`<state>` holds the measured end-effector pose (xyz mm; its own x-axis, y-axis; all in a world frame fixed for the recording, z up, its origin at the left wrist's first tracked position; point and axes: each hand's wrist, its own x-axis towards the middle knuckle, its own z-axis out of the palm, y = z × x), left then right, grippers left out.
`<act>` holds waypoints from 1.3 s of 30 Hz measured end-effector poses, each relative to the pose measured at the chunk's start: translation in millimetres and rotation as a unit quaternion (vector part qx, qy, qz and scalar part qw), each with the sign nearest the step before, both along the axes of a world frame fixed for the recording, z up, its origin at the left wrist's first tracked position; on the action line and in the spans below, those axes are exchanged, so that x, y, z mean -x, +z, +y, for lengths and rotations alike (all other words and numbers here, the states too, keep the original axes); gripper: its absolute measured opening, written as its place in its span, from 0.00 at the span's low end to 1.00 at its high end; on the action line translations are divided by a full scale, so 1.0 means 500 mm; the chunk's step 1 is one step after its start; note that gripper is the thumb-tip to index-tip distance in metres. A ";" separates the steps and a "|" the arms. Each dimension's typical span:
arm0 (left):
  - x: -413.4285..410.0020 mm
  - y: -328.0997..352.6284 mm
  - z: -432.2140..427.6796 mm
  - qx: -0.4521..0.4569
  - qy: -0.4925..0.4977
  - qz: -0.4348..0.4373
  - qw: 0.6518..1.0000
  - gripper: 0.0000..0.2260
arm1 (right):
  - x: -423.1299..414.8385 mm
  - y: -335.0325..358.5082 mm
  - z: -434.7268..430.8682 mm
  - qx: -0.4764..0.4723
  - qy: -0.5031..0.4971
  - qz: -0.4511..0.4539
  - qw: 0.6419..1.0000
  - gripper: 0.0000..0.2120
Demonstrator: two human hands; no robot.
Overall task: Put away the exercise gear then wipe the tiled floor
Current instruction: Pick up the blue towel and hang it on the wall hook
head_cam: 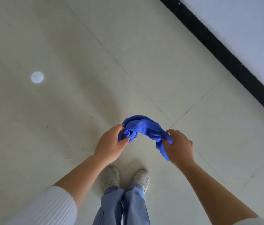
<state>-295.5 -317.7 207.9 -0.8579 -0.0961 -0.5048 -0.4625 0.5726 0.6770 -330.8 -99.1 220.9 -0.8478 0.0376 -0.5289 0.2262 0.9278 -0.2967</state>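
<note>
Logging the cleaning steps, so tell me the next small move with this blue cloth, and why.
Probably bend down and lower the blue cloth to the tiled floor. The left hand and right hand both grip it, bunched, in the air off the tiles. No gear is in view, and dark specks dot the tiles.

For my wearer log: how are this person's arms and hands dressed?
The left hand and right hand are bare: no gloves, rings or watch show. A white ribbed left sleeve sits pushed up near the elbow; only a pale edge of the right sleeve shows.
</note>
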 end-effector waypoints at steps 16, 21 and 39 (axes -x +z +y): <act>0.105 0.840 0.108 -0.189 -0.058 0.060 0.978 0.05 | -0.079 0.775 0.153 0.179 -0.216 0.161 0.946 0.09; 0.121 0.991 0.197 -0.210 -0.165 0.087 0.960 0.05 | -0.121 0.887 0.224 0.189 -0.273 0.228 0.915 0.08; 0.017 1.214 0.732 -0.228 -0.391 0.165 0.876 0.04 | -0.352 1.205 0.680 0.086 -0.397 0.476 0.780 0.11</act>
<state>-304.0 48.5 814.9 -0.6783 0.7331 -0.0494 0.2154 0.2626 0.9405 -154.8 240.7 823.3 -0.6040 0.7493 0.2717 0.3102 0.5350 -0.7858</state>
